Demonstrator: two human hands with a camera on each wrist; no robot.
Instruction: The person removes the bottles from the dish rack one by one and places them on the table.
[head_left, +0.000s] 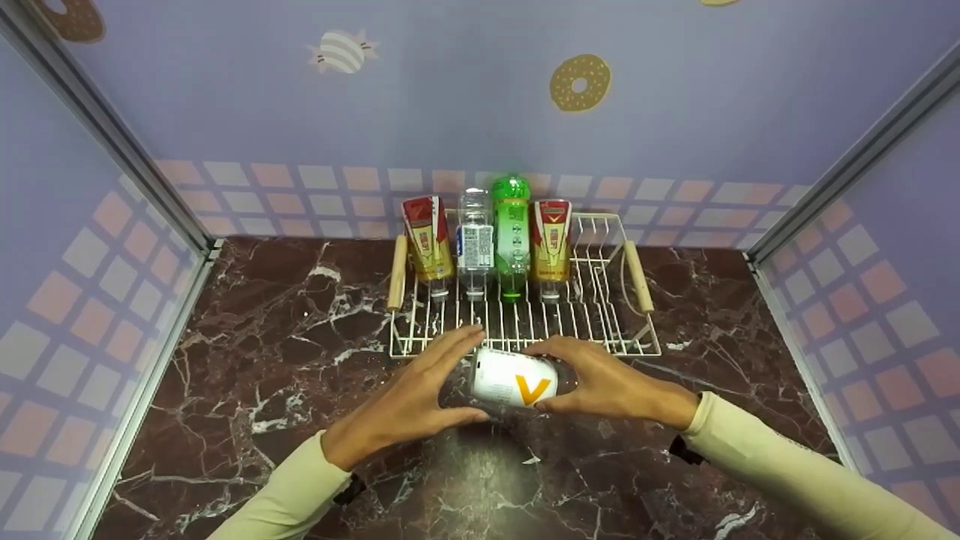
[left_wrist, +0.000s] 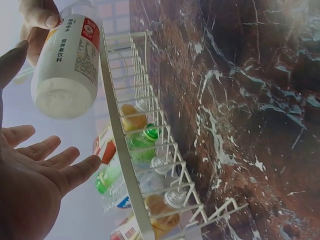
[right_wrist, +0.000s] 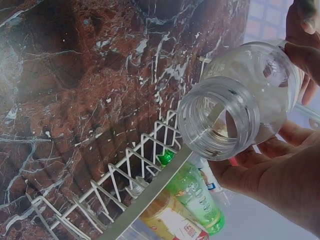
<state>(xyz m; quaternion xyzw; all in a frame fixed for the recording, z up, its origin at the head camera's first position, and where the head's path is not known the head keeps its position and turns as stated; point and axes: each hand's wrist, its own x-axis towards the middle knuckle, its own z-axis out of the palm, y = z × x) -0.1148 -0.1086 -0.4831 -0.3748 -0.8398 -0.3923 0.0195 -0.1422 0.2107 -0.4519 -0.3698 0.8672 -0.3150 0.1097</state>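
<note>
A clear plastic bottle with a white label and an orange V (head_left: 516, 379) lies sideways in the air in front of the rack. My right hand (head_left: 611, 382) grips it round the neck end, thumb on the near side and fingers on the far side. The uncapped mouth of the bottle (right_wrist: 220, 122) shows in the right wrist view. At the base end, my left hand (head_left: 409, 401) is spread wide with the thumb apart from the fingers. In the left wrist view its fingers (left_wrist: 55, 155) stand off the bottle's base (left_wrist: 65, 100).
A white wire rack (head_left: 600, 330) with wooden handles stands behind the hands. Leaning inside it, necks down, are two bottles with red and yellow labels (head_left: 429, 240), a clear bottle (head_left: 475, 247) and a green bottle (head_left: 512, 240). Dark marbled tabletop (head_left: 270, 360) surrounds it, with patterned walls behind.
</note>
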